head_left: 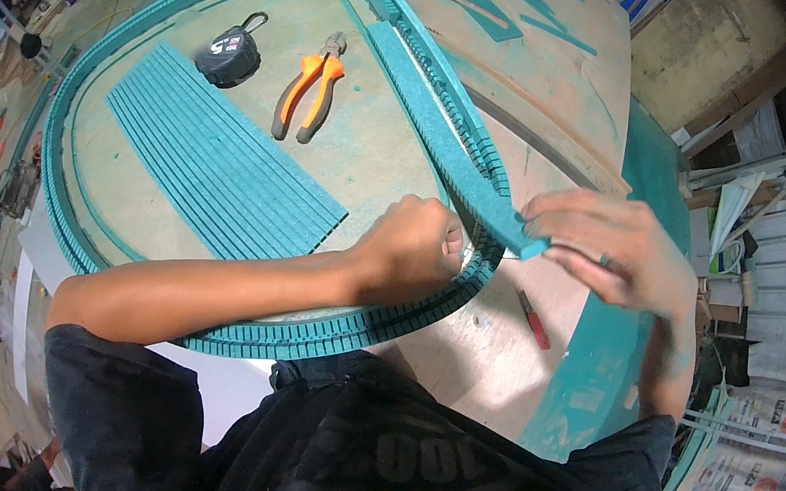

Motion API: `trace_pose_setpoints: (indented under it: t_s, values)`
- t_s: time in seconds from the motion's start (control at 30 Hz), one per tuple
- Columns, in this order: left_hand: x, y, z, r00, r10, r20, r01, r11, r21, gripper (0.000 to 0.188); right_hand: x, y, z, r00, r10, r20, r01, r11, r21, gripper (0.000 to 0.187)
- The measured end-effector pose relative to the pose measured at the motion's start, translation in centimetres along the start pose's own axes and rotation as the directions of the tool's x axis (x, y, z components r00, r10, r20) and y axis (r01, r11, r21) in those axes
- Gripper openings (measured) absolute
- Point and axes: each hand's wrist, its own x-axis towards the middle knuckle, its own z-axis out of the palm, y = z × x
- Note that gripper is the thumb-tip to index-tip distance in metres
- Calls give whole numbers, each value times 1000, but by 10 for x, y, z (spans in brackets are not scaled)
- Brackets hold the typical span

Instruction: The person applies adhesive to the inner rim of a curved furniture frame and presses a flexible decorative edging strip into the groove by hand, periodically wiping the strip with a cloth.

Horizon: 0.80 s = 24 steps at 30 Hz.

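A rounded rectangular frame of teal slotted strips [305, 334] stands on edge in front of me. Along its right inner side runs a flat teal strip [444, 143], whose near end sticks out past the frame's near right corner. The fingers and thumb of my right hand [614, 245] pinch that end. My left hand [413, 243] is closed in a fist inside the same corner, by the frame wall; what its fingers hold, if anything, is hidden. My left forearm crosses over the near side of the frame.
Inside the frame lie a grooved teal panel [209, 151], a black tape measure [228, 60] and orange-handled pliers [309, 91]. A red-handled tool [533, 321] lies near my right arm. Wooden strips [547, 128] and teal offcuts [480, 7] lie at the far right.
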Motion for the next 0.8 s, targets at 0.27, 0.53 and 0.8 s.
trace_pose_setpoints:
  t_s: [0.27, 0.53, 0.8]
  values:
    - [-2, -3, -7, 992, 114, 46, -110, 992, -68, 9, 19, 15, -33, 972, 35, -232, 5, 986, 169, 24]
    - [-2, -11, -14, 977, 176, 124, -157, 976, -152, 17, 45, 29, -83, 930, 56, -364, 61, 951, 302, 28]
    - [-8, -6, -18, 966, 130, 222, -100, 985, -143, 17, 51, 39, -104, 893, 70, -444, 82, 946, 315, 31]
